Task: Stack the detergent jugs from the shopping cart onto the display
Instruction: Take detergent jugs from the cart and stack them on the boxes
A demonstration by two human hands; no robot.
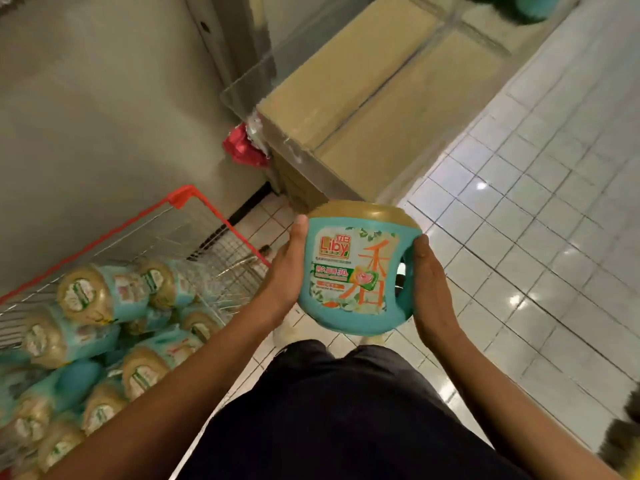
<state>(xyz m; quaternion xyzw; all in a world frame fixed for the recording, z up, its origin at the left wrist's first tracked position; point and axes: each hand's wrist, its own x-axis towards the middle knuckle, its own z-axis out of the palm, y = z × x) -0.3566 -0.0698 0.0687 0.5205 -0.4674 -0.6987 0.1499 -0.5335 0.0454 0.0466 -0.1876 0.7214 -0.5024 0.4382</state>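
Observation:
A teal detergent jug [356, 268] with a gold cap and a Liby label is held in mid-air in front of me, cap pointing away. My left hand [289, 268] holds its left side, thumb up along the edge. My right hand [429, 282] presses flat against the handle side. Several more teal jugs [97, 337] lie piled in the red-rimmed wire shopping cart [204, 209] at lower left. The display [381, 95], topped with tan cardboard boxes, stands ahead beyond the jug.
A grey wall runs along the left behind the cart. A red and white object [244, 147] is wedged between wall and display. Glossy white floor tiles [540, 237] spread to the right. More teal jugs [533, 6] show blurred at top right.

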